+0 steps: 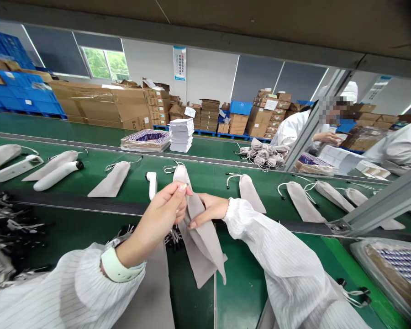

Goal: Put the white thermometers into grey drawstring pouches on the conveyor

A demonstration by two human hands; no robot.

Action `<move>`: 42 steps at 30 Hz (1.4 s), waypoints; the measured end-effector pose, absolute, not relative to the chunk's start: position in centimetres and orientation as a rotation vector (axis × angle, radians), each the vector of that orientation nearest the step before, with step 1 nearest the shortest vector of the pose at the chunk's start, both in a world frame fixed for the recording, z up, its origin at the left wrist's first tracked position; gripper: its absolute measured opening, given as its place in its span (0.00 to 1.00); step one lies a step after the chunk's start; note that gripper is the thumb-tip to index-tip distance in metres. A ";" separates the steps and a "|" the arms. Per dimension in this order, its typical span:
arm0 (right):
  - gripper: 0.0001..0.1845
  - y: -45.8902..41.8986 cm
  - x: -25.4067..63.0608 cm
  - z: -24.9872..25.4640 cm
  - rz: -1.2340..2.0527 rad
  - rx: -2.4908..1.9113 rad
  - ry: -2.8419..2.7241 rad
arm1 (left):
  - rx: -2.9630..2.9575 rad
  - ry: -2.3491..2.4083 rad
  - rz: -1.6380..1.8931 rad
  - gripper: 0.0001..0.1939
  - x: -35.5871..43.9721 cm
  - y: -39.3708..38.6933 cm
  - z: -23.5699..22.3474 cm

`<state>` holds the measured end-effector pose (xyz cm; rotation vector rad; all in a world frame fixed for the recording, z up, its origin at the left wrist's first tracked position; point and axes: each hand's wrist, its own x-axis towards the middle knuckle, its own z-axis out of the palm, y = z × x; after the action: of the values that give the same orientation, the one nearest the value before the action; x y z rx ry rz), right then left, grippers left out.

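Note:
Both my hands hold up a grey drawstring pouch [205,244] above the green bench. My left hand [160,217] pinches the pouch's top edge between thumb and fingers. My right hand [208,210] grips the pouch from the other side, fingers closed on the fabric. A white handheld device [152,183] lies on the conveyor belt [208,180] just behind my hands, next to another pouch [180,173]. More grey pouches lie under my left forearm.
Several pouches [111,180] and white devices [56,176] lie along the belt. A tray [145,140] and stacked white boxes [181,134] stand beyond it. Co-workers in white coats [294,128] work at the right. A metal frame post [380,210] and a tray [393,269] sit at my right.

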<state>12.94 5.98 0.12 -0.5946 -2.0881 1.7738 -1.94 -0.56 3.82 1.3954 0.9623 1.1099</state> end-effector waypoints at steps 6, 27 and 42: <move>0.24 10.6 17.5 -0.7 0.881 -1.486 -1.521 | 2.200 1.178 0.569 0.19 -0.9 -1.5 -1.2; 0.22 7.9 14.5 -2.9 0.724 -1.180 -2.876 | 2.513 1.502 0.293 0.09 -1.8 0.9 -4.0; 0.12 8.7 15.0 -3.2 0.932 -1.183 -2.717 | 2.635 1.495 0.322 0.09 -1.8 1.2 -4.5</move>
<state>14.98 8.69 -3.22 -1.1832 -2.7171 0.9318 -1.83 1.18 -4.53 2.6346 1.4951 0.3223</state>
